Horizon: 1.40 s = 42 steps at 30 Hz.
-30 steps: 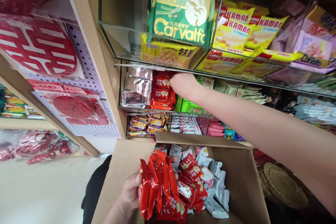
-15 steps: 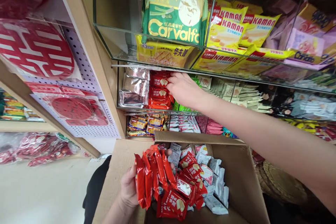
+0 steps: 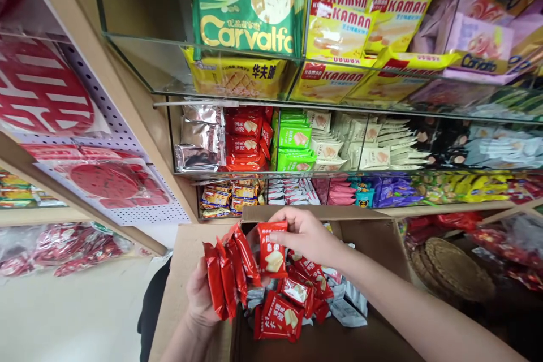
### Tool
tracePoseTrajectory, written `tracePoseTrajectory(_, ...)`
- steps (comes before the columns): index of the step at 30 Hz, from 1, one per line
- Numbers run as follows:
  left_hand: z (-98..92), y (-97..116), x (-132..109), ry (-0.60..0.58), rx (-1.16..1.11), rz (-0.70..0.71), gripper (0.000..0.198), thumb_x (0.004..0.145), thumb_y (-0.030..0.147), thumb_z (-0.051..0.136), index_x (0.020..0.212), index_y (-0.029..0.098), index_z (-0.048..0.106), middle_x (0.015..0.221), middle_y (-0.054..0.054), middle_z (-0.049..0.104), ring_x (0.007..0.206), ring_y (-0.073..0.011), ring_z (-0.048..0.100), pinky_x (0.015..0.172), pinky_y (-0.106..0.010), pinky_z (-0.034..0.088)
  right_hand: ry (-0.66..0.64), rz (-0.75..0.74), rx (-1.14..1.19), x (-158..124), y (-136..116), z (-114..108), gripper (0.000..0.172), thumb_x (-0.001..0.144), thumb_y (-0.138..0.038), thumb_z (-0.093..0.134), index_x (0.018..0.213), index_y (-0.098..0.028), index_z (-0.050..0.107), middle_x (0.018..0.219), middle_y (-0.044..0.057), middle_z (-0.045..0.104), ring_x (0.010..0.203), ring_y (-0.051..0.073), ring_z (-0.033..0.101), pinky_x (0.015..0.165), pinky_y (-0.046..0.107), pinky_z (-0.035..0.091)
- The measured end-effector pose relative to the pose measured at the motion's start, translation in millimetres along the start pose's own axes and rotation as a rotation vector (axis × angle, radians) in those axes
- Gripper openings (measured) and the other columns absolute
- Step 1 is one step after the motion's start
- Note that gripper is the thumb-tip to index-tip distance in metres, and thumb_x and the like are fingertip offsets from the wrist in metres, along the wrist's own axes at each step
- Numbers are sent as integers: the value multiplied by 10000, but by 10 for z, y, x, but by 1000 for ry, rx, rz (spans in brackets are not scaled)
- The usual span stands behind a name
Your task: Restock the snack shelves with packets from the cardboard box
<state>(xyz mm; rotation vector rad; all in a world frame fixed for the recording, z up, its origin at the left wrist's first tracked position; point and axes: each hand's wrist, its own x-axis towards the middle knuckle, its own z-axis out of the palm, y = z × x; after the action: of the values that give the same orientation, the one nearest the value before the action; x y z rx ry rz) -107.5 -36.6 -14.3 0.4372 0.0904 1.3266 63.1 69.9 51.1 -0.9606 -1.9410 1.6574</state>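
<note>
My left hand [image 3: 202, 297] is closed round a row of several red snack packets [image 3: 231, 271] standing on edge, above the left side of an open cardboard box [image 3: 373, 305]. Just right of that row, my right hand [image 3: 297, 232] pinches one red snack packet [image 3: 272, 257], its printed face toward me. Below, inside the box, more red packets [image 3: 279, 317] lie loose on top of several pale grey-white packets [image 3: 350, 300]. The fingertips of my left hand are mostly hidden behind the packets.
Behind the box, glass-fronted shelves hold red packets [image 3: 246, 138], silver packets [image 3: 201, 138], green packets [image 3: 294, 138] and yellow KAMAN packs [image 3: 339, 22]. A green Carvalfo pack [image 3: 248, 11] stands above. Woven baskets [image 3: 453, 268] sit at the right. Red decorations [image 3: 42, 90] hang on the left.
My right hand has come down from the red packets on the shelf to beside my left hand, with one red packet in its fingers. The view has shifted slightly.
</note>
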Motion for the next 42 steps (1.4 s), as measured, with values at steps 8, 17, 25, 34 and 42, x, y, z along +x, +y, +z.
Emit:
tracePoseTrajectory(8,161,-43,105,-144,22,-40,346,797,392,490,1095,270,615,971,-41,699,1062,-255,566,995,-475,351,170,75,413,-60,34,-61,312,626,-306,727,784,-175,492,706,-39,589,615,83,551,615,215,429)
tracePoseTrajectory(17,108,-56,99,-187,-9,-17,341,811,417,451,1058,270,635,1105,-69,643,1080,-243,555,985,-443,368,44,-2,138,-123,-247,-175,229,707,-279,656,852,-176,513,730,-31,557,644,96,527,617,227,418)
tracePoseTrajectory(25,-49,-68,4,-111,9,-53,451,775,456,482,1139,209,581,1100,-107,631,1084,-256,544,959,-437,395,396,-534,-601,541,-957,-362,212,791,-190,517,1002,-184,523,998,42,607,886,160,562,801,300,410)
tracePoseTrajectory(34,-56,-65,-2,-163,15,-78,374,794,400,462,1067,201,624,1116,-94,626,1094,-278,531,967,-449,369,118,-467,-1448,1219,-1240,-252,433,681,59,418,1069,-128,463,920,104,621,934,238,533,766,346,395)
tracePoseTrajectory(42,-58,-70,-16,-171,17,-77,365,785,375,492,1069,187,622,1088,-105,640,1085,-272,541,969,-434,366,63,-388,-1323,1573,-1257,-188,324,715,-98,594,1030,-97,517,928,108,634,797,203,606,627,254,426)
